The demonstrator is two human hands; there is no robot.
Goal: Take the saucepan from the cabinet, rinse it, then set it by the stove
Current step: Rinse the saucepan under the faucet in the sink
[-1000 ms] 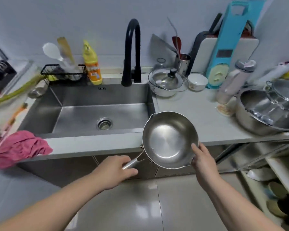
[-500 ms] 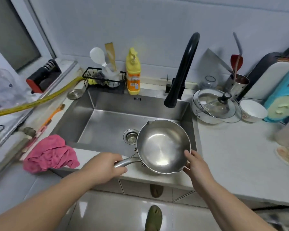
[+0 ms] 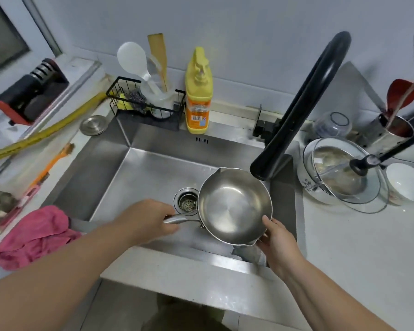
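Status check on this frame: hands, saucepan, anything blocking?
Left hand gripping handle, right hand steadying rim. Saucepan over sink, just below faucet spout. No water visible. Nothing blocking.

One saucepan [image 3: 234, 206], two hands — left [image 3: 146, 218], right [image 3: 279, 242] — one faucet [image 3: 304, 108], one detergent bottle [image 3: 198, 91], one pink cloth [image 3: 36, 235], two bowls [image 3: 406, 182].

Pale grey wall [image 3: 249, 32] behind a white counter [image 3: 359, 254] with an inset steel sink [image 3: 139, 168]. Dark window [image 3: 0, 37] at upper left, above a sill [image 3: 81, 68]. Glossy floor tiles [image 3: 120, 306] below, under soft, even light.
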